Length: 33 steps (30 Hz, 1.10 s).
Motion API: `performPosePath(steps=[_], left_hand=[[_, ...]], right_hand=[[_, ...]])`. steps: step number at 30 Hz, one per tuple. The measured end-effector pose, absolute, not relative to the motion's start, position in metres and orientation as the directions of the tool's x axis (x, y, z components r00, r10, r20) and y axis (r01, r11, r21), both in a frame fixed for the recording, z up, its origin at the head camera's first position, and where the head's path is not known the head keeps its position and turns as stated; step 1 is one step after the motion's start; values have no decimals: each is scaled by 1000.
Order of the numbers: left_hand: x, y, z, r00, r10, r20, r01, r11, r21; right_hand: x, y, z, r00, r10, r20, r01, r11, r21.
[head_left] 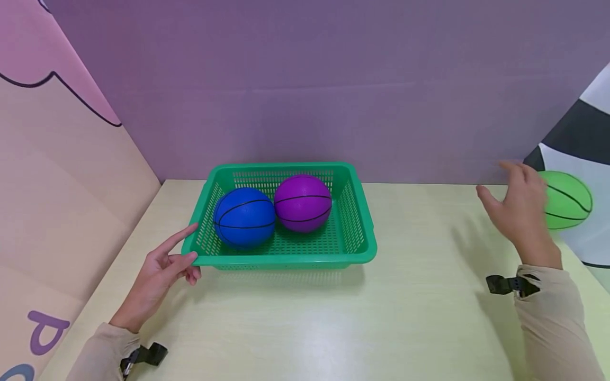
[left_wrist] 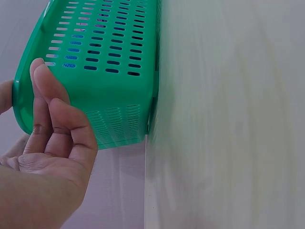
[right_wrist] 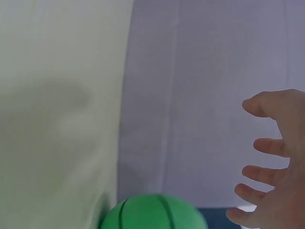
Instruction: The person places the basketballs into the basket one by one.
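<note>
A green plastic basket [head_left: 286,259] with slotted walls stands on the table. Inside it lie a blue ball [head_left: 244,218] and a purple ball [head_left: 303,203], side by side, both with black basketball lines. My left hand [head_left: 159,272] grips the basket's near left corner, thumb on the rim; the left wrist view shows fingers [left_wrist: 71,121] bent against the outer wall below the rim. Over the table's right side, my right hand [head_left: 521,209] is raised with its fingers spread and holds nothing. A light green ball [head_left: 569,201] is just right of that hand, partly hidden behind it.
The pale wooden table [head_left: 295,323] reaches back to a purple-grey panel [head_left: 305,90]. A printed panel [head_left: 62,190] borders the left side, and another with black and white shapes [head_left: 581,132] borders the right. Black wrist cameras [head_left: 512,284] sit on both sleeves.
</note>
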<state>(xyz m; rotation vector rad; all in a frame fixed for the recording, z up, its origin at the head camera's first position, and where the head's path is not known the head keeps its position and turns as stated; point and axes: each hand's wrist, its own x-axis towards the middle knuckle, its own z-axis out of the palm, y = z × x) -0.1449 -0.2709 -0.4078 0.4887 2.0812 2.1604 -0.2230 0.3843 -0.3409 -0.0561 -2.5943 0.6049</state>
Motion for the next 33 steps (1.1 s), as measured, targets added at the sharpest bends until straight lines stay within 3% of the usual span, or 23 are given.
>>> performPosePath(steps=[8,17,26,33], left_hand=[[-144,-274,-409,-949,282,140,141,-17,990],[-146,-274,-411,-946,288,149,150,-21,988],[-148,-273,-411,-945,289,150,155,-4,988],[-148,-274,-411,-942,299,150,160,7,987]], right_hand=[[-224,411,-355,-859,340,381,148,880,-452],[-220,438,-362,-844,385,374,209,878,-431],[-216,468,-367,-867,419,270,282,858,-429],[-220,466,-373,-835,419,358,227,854,-469]])
